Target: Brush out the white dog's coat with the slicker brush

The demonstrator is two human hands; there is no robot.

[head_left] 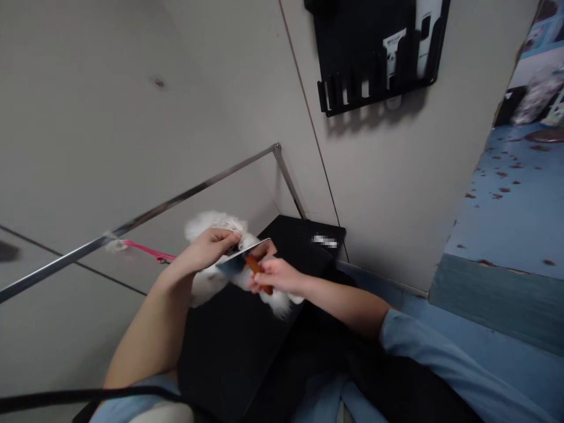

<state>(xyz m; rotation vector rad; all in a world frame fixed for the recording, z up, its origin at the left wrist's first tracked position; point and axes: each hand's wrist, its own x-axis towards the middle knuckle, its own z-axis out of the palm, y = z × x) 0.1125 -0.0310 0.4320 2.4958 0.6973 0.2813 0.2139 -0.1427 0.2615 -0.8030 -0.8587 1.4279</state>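
Observation:
A fluffy white dog (212,223) is on a black grooming table (233,346), partly covered by my hands and forearms. My left hand (215,245) is closed at the dog's fur, fingertips pinched together on a tuft. In my right hand (279,277) is a slicker brush (259,273), gripped by its orange-brown handle. The brush's flat, shiny head lies just beside my left fingertips, over the dog. Its bristle side is turned away, so I cannot tell whether it touches the fur.
A metal grooming arm (194,191) runs along the wall, with a pink leash (145,251) tied to it near the dog. A black wall rack (379,88) holds clippers and a tube. At the right is a blue ledge (515,205) with brown spots.

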